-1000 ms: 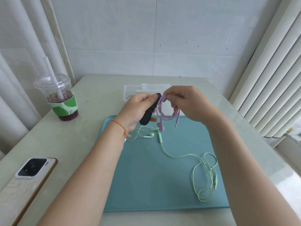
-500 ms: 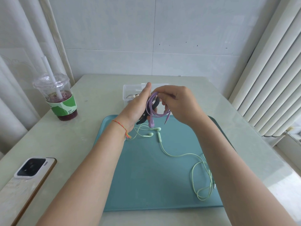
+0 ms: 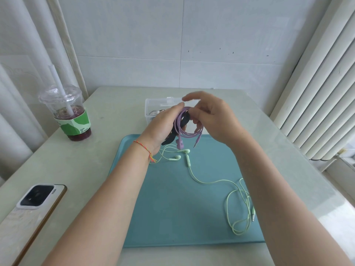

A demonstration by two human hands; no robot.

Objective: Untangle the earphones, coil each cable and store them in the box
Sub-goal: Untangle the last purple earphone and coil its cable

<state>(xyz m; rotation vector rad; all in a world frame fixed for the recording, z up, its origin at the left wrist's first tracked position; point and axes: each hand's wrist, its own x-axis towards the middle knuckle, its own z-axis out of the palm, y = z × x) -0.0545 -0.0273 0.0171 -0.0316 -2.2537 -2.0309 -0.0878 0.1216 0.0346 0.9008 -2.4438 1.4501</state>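
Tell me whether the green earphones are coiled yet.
Not coiled: the green earphones lie spread loosely across the teal tray, untouched.

Both bare forearms reach in from the lower frame and meet at upper centre. The left hand [image 3: 163,125], a red-orange thread bracelet on its wrist, has its fingers extended upward. The right hand [image 3: 213,120] has its index finger raised, its remaining fingers curled inward toward the left palm.

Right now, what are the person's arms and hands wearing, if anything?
Both forearms are bare, no sleeves in view. The left hand has a thin red-orange string bracelet at the wrist, its frayed ends hanging. The right hand shows no rings, watch or glove.
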